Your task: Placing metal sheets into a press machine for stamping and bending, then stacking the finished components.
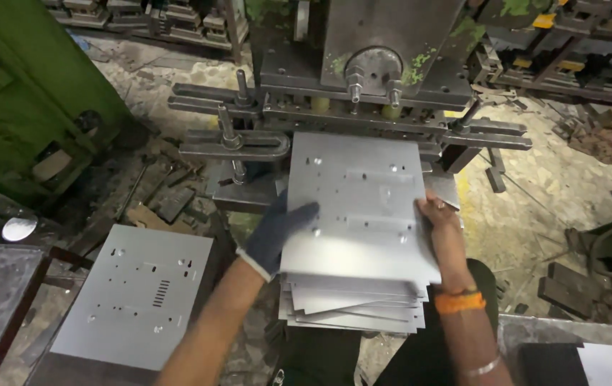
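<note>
Both hands (277, 232) (438, 214) grip top metal sheet (359, 207) at press (363, 78)

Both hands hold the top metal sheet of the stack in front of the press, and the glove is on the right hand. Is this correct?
Not quite. The head view shows the dark glove on the left hand; the right hand is bare, with an orange band at the wrist. Both do hold the top metal sheet of the stack in front of the press.

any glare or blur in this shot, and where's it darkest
Head view: glare whitens the near part of the top metal sheet between the gloved left hand and bare right hand; the press is fairly sharp; corners fall dark, edges slightly soft and bowed.
</note>
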